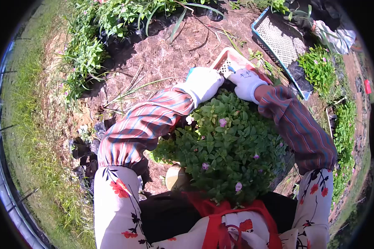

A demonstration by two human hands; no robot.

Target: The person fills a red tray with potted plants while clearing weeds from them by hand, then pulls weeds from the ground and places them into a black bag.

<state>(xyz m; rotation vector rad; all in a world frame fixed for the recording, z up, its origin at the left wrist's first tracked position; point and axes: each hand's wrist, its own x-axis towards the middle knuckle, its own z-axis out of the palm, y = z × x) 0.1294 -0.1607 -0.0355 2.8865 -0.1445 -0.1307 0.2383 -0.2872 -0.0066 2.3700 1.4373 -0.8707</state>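
My left hand (204, 85), in a white glove, is closed at the far side of a leafy plant (224, 141) with small pink flowers. Close beside it, my right hand (246, 84), in a white glove with blue marks, has its fingers curled in. The fingertips almost meet over something dark, and what they grip is hidden. The plant fills the space between my forearms and leans over my lap. Just beyond my hands lies a pale pink plastic basket (227, 52) with a perforated bottom, partly covered by the right glove.
A blue-rimmed mesh tray (278, 39) lies at the upper right, near another person's gloved hand (302, 21). Potted flowering plants (112, 18) stand at the upper left, more (320, 68) at the right. Black plastic pots (87, 155) and grass (41, 124) are on the left.
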